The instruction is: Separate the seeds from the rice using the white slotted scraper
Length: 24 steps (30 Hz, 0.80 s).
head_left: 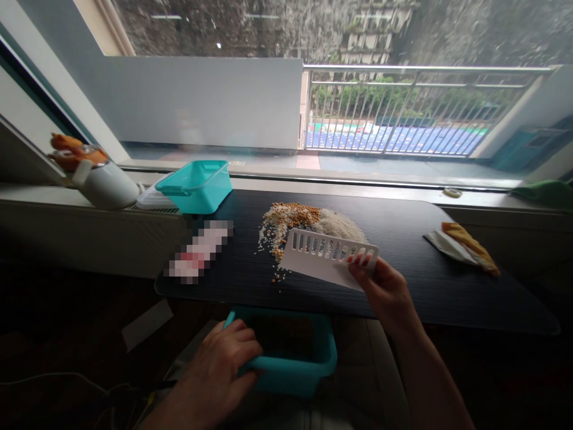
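Observation:
My right hand pinches the right end of a white slotted plastic plate, thumb on the near face and fingers behind its slots. The plate is tilted above the dark table, in front of the grain, and hides part of it. Behind it lie a heap of white rice and a patch of orange-brown beans, mixed with rice toward the left. My left hand is closed over the left rim of a teal plastic bin below the table's near edge. Beans show dimly inside this bin.
A second teal bin stands at the table's back left, beside a white pot on the sill. A pixelated pinkish item lies on the left. Crumpled yellow and white packaging rests on the black table at right.

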### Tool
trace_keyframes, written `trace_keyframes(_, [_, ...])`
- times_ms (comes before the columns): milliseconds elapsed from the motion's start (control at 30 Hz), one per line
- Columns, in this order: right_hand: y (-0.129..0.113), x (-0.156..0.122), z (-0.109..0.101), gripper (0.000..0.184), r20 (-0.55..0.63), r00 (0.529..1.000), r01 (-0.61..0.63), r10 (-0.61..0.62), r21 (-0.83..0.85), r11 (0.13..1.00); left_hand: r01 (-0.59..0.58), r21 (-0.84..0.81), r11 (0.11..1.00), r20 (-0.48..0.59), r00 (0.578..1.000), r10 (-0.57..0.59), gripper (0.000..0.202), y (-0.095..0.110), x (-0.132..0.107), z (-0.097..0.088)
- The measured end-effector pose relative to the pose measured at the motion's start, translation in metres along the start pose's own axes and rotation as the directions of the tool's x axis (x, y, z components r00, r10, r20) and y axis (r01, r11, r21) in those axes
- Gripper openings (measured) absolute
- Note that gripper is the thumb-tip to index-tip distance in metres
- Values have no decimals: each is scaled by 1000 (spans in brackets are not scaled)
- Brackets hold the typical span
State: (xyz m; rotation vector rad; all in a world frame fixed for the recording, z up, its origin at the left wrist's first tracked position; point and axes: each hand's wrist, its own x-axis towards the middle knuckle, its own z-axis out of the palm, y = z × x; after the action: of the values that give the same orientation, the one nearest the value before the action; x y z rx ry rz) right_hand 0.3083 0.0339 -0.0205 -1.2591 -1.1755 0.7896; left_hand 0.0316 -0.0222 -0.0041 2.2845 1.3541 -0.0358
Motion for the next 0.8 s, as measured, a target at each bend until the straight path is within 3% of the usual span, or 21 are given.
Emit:
trace_keyframes(100, [-1,0,2,27,-4,1000,5,-5,-21,1000,9,13,1000,-2,1000,-9,12,0,0,0])
trace_keyframes(267, [-3,-4,10,23,97,995,2,-1,-15,1000,24,3,1000,16,1000,-24,11,-1,-3,-2])
trace_keyframes(500, [-3,-1,28,21,103,995,5,-3,-25,1000,35,11,999,-8,999,-34,11,-7,-6,-5])
trace_keyframes(633, [-8,-4,26,20,174,985,7,2,-51,999,42,14,999,1,999,-42,12,-9,-7,-4])
trace_keyframes(800, [-15,-10,20,21,160,987,0,6,-36,999,36,17,999,10,999,-36,10,-10,-7,-4])
